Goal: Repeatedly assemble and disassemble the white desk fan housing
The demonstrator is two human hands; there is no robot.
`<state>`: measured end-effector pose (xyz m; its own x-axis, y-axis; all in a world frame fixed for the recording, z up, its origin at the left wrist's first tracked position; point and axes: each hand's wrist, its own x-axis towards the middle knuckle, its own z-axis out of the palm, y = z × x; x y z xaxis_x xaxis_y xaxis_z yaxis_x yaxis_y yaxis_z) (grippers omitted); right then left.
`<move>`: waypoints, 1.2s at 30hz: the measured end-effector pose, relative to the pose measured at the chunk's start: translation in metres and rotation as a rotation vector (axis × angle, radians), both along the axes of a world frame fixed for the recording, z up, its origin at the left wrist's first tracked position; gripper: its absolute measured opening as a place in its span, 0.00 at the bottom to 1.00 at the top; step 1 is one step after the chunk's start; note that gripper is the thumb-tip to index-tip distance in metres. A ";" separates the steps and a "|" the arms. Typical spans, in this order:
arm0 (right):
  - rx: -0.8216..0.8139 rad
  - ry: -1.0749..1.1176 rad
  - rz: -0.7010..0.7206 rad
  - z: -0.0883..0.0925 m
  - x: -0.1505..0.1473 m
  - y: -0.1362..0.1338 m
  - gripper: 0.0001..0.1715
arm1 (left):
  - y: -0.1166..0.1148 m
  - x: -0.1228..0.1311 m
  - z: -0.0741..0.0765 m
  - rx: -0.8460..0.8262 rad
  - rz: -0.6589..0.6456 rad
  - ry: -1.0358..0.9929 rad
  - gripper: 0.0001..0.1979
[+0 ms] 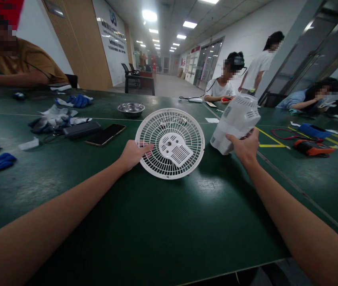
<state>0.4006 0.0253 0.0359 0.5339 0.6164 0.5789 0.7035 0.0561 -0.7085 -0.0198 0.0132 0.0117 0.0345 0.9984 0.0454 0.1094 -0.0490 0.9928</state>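
A round white fan grille (183,169) with a slotted plate at its centre is in front of me over the green table. My left hand (133,155) grips its left rim, thumb on the near face and fingers behind the bars. To the right, a white plastic fan motor housing (231,123) with vent slots is tilted above the table. My right hand (245,145) is closed around its lower right side, with some fingers hidden behind it. The grille and the housing are apart from each other.
A metal bowl (131,109) stands behind the grille. A phone (106,134), a dark case (82,130) and gloves (75,101) lie left. An orange multimeter (313,147) and a blue pouch (314,130) lie right. Several people are around the table (169,230).
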 end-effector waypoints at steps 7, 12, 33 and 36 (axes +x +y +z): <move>-0.018 0.087 -0.119 -0.005 0.055 0.011 0.47 | 0.003 -0.001 -0.004 0.006 0.001 -0.001 0.10; 0.050 0.124 -0.044 -0.012 0.062 0.018 0.50 | -0.001 0.000 0.001 -0.004 0.003 0.011 0.08; 0.227 0.018 -0.060 0.008 0.046 -0.001 0.39 | 0.003 -0.006 -0.001 -0.012 -0.050 0.073 0.09; 0.230 -0.018 -0.036 0.010 0.044 -0.004 0.41 | 0.002 -0.007 -0.002 0.012 -0.070 0.065 0.09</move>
<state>0.4445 0.0217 0.0454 0.5415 0.4478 0.7115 0.7200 0.1899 -0.6675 -0.0267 0.0157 0.0097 0.1075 0.9928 0.0524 0.1698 -0.0703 0.9830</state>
